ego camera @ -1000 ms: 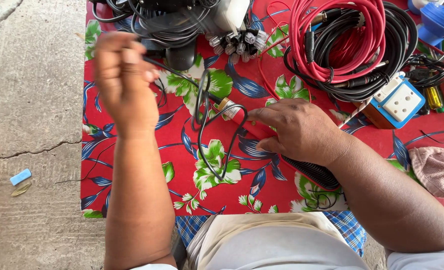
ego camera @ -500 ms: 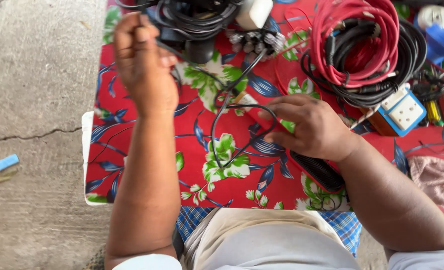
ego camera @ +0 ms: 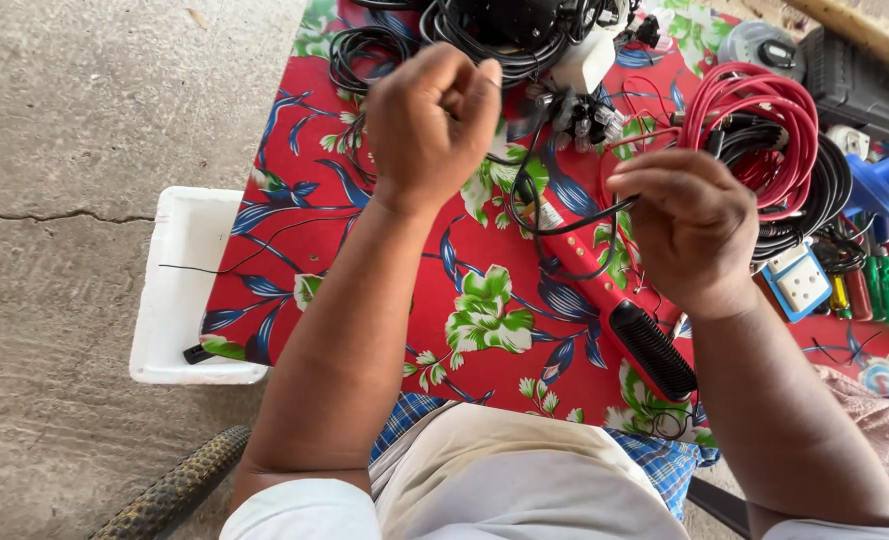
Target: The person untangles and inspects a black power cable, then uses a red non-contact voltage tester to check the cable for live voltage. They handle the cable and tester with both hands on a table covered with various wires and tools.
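A thin black cable (ego camera: 554, 215) is gripped between the clenched left hand (ego camera: 432, 125) and pinching right hand (ego camera: 689, 225) (above the floral cloth (ego camera: 484, 310)); it hangs loose, its coiling seemingly barely begun.

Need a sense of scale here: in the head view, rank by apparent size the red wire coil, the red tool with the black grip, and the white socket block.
1. red wire coil, largest
2. red tool with the black grip, slightly smaller, though nearer the camera, so unsure
3. white socket block, clearly smallest

Two hands (ego camera: 434, 125), one red cable coil (ego camera: 754, 125) (looped), one white socket (ego camera: 799, 283).
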